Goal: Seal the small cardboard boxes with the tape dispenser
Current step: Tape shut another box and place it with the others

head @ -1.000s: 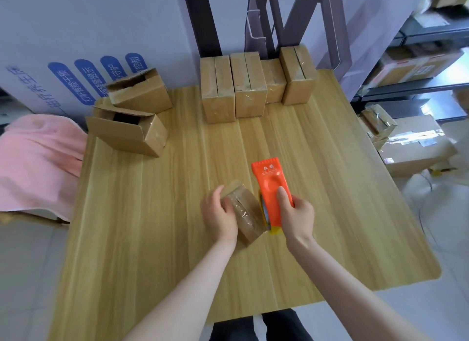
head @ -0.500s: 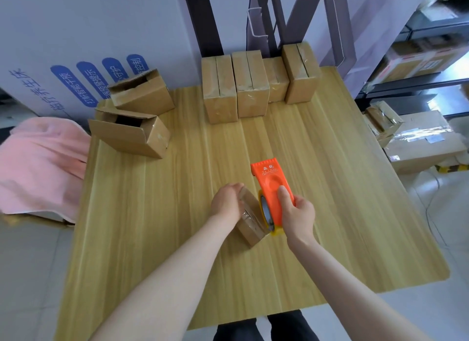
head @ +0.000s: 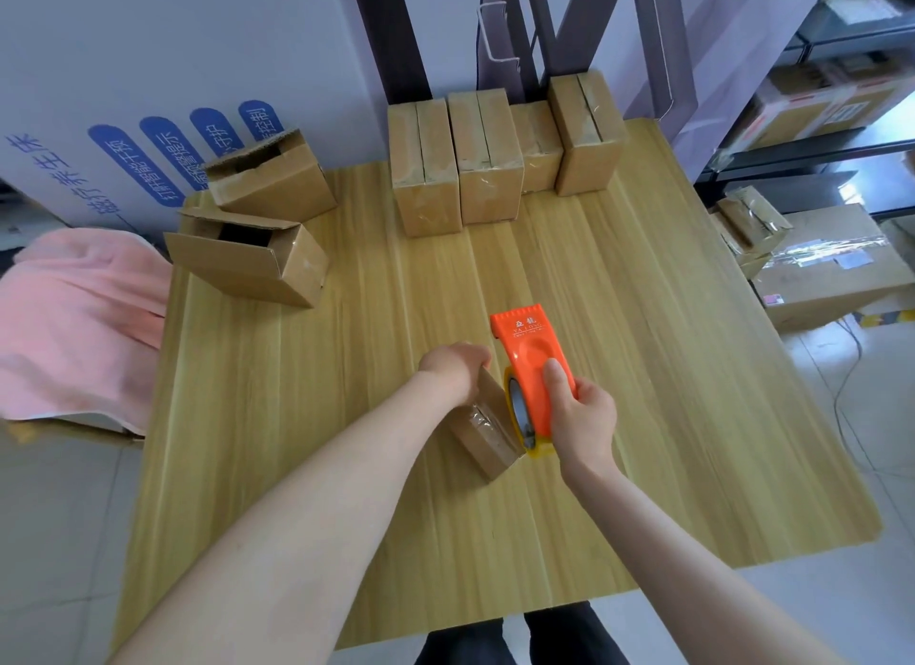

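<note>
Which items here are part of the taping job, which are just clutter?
In use:
- small box, under left hand
- orange tape dispenser, in right hand
- two open boxes
- row of boxes at back

Lying about:
- pink cloth
- cartons on floor

I observe one small cardboard box (head: pixel 482 429) near the middle of the table (head: pixel 693 367), toward its near edge, lying skewed to the edges with clear tape glinting on its near end. The orange tape dispenser (head: pixel 532 367) stands on edge touching the box's right side, toothed end pointing to the far edge, its tape roll (head: pixel 517 407) facing the box. I note four closed boxes (head: pixel 500 154) in a row along the far edge, taped over their seams. Two open boxes (head: pixel 257 224) lie on their sides at the far left corner, flaps loose.
</note>
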